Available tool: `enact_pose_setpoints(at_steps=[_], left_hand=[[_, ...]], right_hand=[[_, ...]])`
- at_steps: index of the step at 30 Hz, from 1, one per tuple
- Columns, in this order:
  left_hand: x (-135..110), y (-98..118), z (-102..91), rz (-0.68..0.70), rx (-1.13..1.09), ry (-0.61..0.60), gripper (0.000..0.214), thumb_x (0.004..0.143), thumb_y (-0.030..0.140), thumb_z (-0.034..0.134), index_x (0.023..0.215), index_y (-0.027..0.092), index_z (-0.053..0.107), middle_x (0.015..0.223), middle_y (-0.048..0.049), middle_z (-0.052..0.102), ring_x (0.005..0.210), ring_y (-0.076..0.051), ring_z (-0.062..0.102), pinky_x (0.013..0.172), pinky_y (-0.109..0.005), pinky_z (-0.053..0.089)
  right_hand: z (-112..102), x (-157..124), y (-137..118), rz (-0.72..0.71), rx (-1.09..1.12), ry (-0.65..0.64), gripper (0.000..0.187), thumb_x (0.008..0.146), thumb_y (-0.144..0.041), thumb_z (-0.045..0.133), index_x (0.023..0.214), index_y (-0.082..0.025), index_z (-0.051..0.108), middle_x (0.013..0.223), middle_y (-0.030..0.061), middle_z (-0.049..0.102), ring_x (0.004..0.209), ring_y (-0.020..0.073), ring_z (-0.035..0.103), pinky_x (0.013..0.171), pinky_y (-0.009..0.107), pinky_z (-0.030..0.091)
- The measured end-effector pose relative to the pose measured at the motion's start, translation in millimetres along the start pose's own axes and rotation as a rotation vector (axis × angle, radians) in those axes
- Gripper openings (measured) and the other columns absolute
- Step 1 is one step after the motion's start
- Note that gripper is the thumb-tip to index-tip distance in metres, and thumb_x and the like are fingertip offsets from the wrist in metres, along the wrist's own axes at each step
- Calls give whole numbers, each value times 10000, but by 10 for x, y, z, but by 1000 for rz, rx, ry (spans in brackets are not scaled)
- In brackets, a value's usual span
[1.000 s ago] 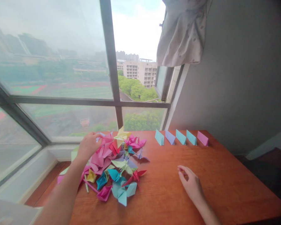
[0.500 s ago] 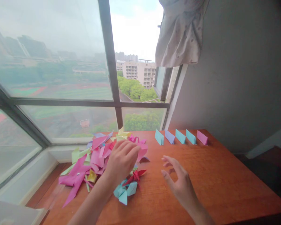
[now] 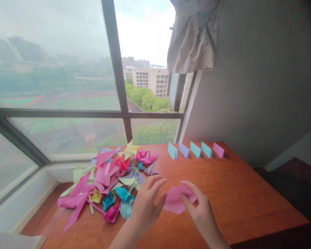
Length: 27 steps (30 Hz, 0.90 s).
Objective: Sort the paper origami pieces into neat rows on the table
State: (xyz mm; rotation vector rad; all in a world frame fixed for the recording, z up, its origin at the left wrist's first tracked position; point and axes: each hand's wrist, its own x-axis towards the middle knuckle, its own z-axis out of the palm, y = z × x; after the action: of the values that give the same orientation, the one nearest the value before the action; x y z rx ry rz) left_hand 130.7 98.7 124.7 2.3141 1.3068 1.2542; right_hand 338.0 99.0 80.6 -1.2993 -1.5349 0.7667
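Closest to us, we are pinching a pink sheet of paper in our right hand, the thumb pressing its near face and the index finger lying along its upper edge. Our left hand is hovering at the sheet's other end, its fingers loosely curled and parted from the thumb; whether the thumb is brushing the paper, we are not able to tell. We are judging the step in hand as bringing the sheet between both hands, and the next move as calling for a light, even grip that is sparing the creases. Under our fingers the wooden table is spreading out.

Just beside the left fingers, a pale blue folded piece is lying partly hidden, and farther left a heap of folded papers in many colours is sprawling. Beyond the right fingers, well apart from them, five folded papers are standing in a row: light blue, lavender, two light blue, pink. Farthest beyond both hands, the window frame is rising.
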Motion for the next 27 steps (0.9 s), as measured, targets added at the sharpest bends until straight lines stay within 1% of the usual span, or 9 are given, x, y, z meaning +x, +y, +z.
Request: enact_pose_setpoints(at_steps=[3, 5, 9, 13, 18, 20, 23, 25, 27], left_hand=[[-119, -80, -46, -121, -192, -11, 205, 915, 251, 571, 1092, 227, 673, 1155, -118, 673, 1077, -215, 644, 913, -345, 545], [-197, -81, -53, -199, -304, -63, 169, 915, 281, 581, 1021, 215, 695, 1077, -108, 703, 987, -204, 671, 862, -317, 553], [-339, -46, -11, -420, -540, -195, 229, 897, 373, 617, 997, 185, 702, 946, -87, 733, 808, -174, 680, 714, -247, 546], [-433, -74, 74, -499, -626, -217, 233, 877, 384, 642, 980, 182, 697, 837, -50, 718, 716, -144, 646, 639, -206, 512], [-398, -127, 139, -457, -468, -153, 154, 886, 303, 606, 882, 177, 694, 764, -50, 693, 690, -143, 626, 586, -188, 485], [-365, -120, 140, -435, -412, -136, 147, 893, 290, 591, 886, 182, 690, 760, -52, 694, 705, -149, 635, 601, -194, 495], [-350, -85, 139, -387, -363, -140, 141, 907, 275, 566, 895, 195, 681, 773, -50, 698, 711, -150, 645, 634, -208, 514], [-365, -61, 148, -345, -356, -162, 138, 913, 261, 550, 901, 208, 676, 776, -46, 700, 704, -150, 648, 653, -219, 525], [-392, -55, 168, -300, -341, -185, 123, 904, 235, 546, 898, 223, 668, 771, -39, 701, 690, -148, 650, 658, -224, 531]], right_hand=[[-24, -46, 75, 119, 144, 46, 383, 811, -433, 677, 1129, -219, 678, 1155, 100, 719, 1057, 266, 683, 882, 362, 574], [-24, -71, 98, 174, 217, 67, 413, 794, -473, 694, 1117, -216, 678, 1132, 104, 724, 1026, 274, 690, 879, 381, 572], [-42, -78, 69, 188, 291, 14, 370, 818, -499, 676, 1046, -208, 699, 1067, 110, 734, 959, 269, 695, 838, 375, 573], [-141, -34, 51, 57, 264, -61, 272, 864, -470, 633, 923, -217, 713, 1128, 122, 705, 1063, 270, 658, 878, 366, 560], [-449, 66, 174, -230, -170, -89, 146, 867, -372, 643, 795, -272, 723, 1161, 71, 666, 1133, 253, 590, 963, 395, 497], [-666, 162, 318, -278, -286, -20, 143, 875, -366, 632, 808, -281, 724, 1045, 64, 675, 1042, 239, 605, 905, 374, 501], [-1108, 427, 691, -255, -397, 220, 195, 867, -421, 625, 819, -249, 703, 889, 62, 673, 880, 225, 609, 826, 350, 488], [-1445, 683, 1014, -165, -468, 440, 282, 851, -485, 606, 848, -213, 685, 843, 71, 678, 762, 211, 594, 753, 337, 478], [-1763, 976, 1338, 4, -587, 586, 332, 814, -506, 601, 845, -185, 678, 829, 86, 692, 724, 210, 594, 710, 323, 461]])
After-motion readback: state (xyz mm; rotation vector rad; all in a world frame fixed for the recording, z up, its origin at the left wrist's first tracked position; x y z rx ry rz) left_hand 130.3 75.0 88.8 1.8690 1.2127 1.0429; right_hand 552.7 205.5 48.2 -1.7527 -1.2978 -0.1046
